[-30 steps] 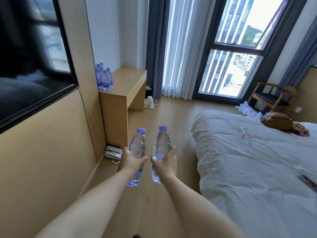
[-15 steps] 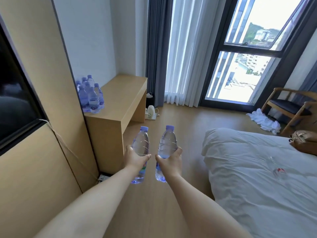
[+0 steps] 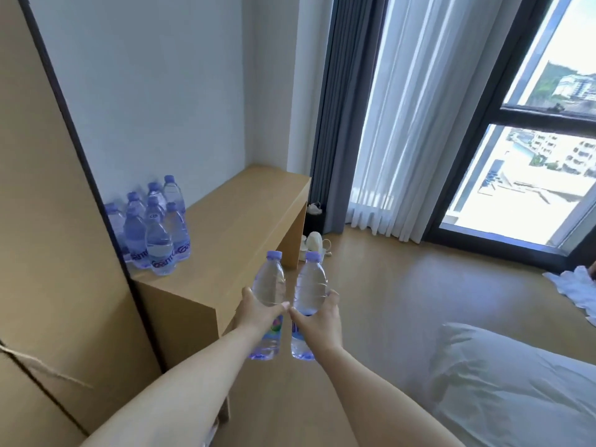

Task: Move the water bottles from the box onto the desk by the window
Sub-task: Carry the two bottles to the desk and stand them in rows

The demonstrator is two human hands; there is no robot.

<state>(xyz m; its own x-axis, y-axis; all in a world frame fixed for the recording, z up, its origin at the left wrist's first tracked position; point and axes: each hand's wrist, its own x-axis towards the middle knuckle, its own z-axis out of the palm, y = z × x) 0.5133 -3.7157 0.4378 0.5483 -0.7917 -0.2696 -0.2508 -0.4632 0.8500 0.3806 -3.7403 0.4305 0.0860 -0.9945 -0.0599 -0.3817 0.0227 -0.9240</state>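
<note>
Fingers: both hands hold a water bottle upright at lower centre of the frame. The left hand (image 3: 258, 312) wraps the left bottle (image 3: 267, 301) at mid-body; the right hand (image 3: 317, 317) wraps the right bottle (image 3: 309, 298) the same way, and the two bottles stand just beside each other.
Counter: the wooden counter (image 3: 232, 233) runs from left of centre toward the window (image 3: 529, 175) at the upper right.
Bottles already placed: a cluster of bottles (image 3: 154, 227) stands at the counter's near left end, against the wall.
Change: the counter fills far more of the frame than a second ago, so the person has walked close.
Meaning: these two bottles seem ready to be set down next, probably beside the cluster.
Box: not in view.
</note>
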